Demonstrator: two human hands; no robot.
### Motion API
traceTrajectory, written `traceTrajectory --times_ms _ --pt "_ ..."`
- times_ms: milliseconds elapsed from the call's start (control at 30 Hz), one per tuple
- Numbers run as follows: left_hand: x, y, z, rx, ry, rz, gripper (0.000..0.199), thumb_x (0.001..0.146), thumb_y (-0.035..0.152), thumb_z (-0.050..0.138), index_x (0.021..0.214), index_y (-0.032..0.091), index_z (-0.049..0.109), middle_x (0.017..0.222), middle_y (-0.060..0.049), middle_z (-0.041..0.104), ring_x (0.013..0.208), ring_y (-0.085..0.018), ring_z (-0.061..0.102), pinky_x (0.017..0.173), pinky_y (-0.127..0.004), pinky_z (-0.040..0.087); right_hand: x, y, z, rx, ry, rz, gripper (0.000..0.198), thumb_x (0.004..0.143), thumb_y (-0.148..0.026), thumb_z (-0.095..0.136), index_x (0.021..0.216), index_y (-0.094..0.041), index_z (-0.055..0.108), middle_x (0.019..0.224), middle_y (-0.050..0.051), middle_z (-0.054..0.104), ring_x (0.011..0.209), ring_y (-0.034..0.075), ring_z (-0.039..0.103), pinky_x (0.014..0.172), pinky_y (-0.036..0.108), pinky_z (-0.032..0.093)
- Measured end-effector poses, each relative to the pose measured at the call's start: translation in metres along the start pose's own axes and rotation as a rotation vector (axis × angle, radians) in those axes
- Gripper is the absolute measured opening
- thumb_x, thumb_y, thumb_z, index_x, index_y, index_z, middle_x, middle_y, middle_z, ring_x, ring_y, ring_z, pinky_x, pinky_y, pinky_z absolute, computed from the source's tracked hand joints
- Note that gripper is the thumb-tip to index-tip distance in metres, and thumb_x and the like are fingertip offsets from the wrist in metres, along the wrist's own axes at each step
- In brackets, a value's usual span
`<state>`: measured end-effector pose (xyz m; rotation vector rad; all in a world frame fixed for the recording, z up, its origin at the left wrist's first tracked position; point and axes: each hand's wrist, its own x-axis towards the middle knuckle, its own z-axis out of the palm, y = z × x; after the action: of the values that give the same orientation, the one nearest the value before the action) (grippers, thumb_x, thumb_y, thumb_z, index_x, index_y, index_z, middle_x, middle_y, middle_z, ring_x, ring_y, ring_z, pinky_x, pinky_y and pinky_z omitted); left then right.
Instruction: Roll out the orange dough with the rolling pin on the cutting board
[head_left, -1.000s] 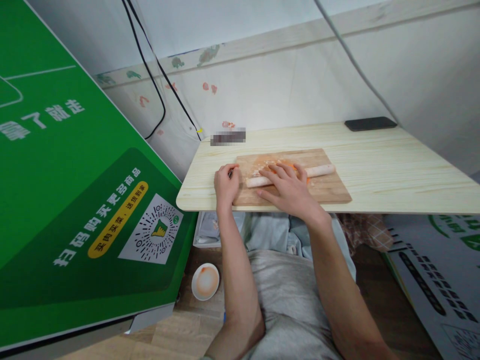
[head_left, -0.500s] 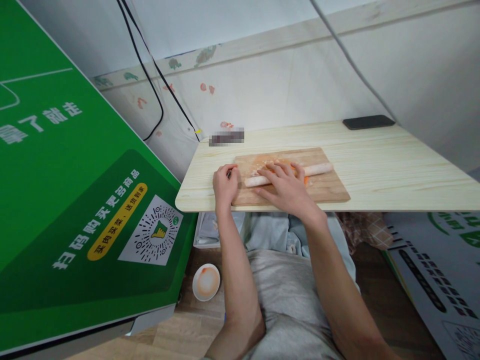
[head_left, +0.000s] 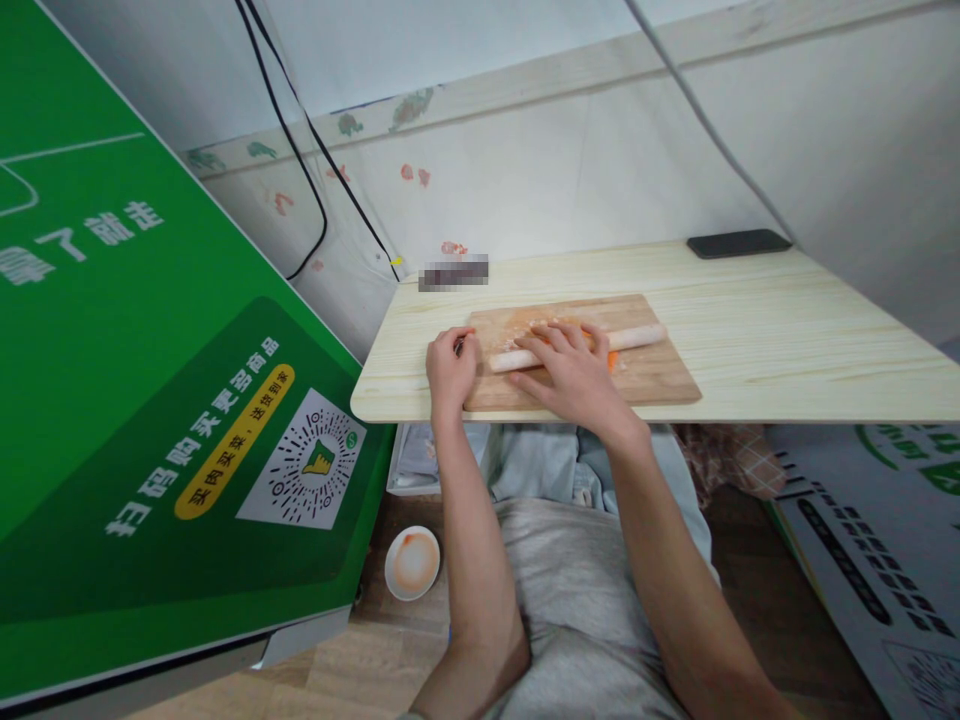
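Observation:
Across a wooden cutting board (head_left: 664,378) lies a pale, floury rolling pin (head_left: 636,338). My right hand (head_left: 576,372) rests over the middle of the pin, palm down, with its fingers spread. Part of some orange dough (head_left: 613,359) shows under the pin; my fingers hide the rest. White flour dusts the board around it. At the board's left edge, my left hand (head_left: 452,372) is closed with its fingertips pinched together. Whatever it may hold is hidden from view.
The board sits on a light wood-grain table (head_left: 787,340). A black phone (head_left: 739,243) lies at the back right, and a blurred dark object (head_left: 454,272) at the back left. A large green panel (head_left: 150,400) stands left. A white bowl (head_left: 412,564) is below the table.

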<state>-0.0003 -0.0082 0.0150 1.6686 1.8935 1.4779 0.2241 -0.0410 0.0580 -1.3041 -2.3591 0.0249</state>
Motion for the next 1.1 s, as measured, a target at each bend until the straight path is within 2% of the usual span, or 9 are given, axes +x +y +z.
traceTrajectory --times_ms 633,900,1100 --pt "0.002 -0.0038 0.0011 0.004 -0.009 -0.011 0.022 0.101 0.022 0.062 0.108 0.023 0.082 0.117 -0.01 0.085 0.11 -0.027 0.077 0.106 -0.042 0.059 0.0025 0.0004 0.0008 -0.004 0.009 -0.004 0.046 0.114 -0.053 0.057 0.149 -0.027 0.072 0.161 0.014 0.068 0.151 0.037 0.051 0.129 0.059 0.023" --pt "0.0025 -0.0058 0.0016 -0.003 -0.014 -0.006 0.023 0.102 0.024 0.06 0.109 0.023 0.082 0.117 -0.01 0.085 0.11 -0.026 0.077 0.107 -0.042 0.06 -0.0014 0.0027 -0.0018 0.007 -0.013 -0.026 0.051 0.114 -0.056 0.055 0.152 -0.025 0.069 0.16 0.015 0.068 0.151 0.037 0.052 0.13 0.059 0.021" --pt "0.0017 -0.0035 0.0011 0.006 -0.014 -0.017 0.022 0.102 0.024 0.061 0.11 0.024 0.082 0.118 -0.009 0.084 0.112 -0.026 0.077 0.108 -0.04 0.059 0.0008 0.0011 -0.0012 0.031 -0.005 -0.009 0.046 0.114 -0.052 0.056 0.148 -0.025 0.071 0.161 0.015 0.067 0.15 0.037 0.052 0.13 0.06 0.02"
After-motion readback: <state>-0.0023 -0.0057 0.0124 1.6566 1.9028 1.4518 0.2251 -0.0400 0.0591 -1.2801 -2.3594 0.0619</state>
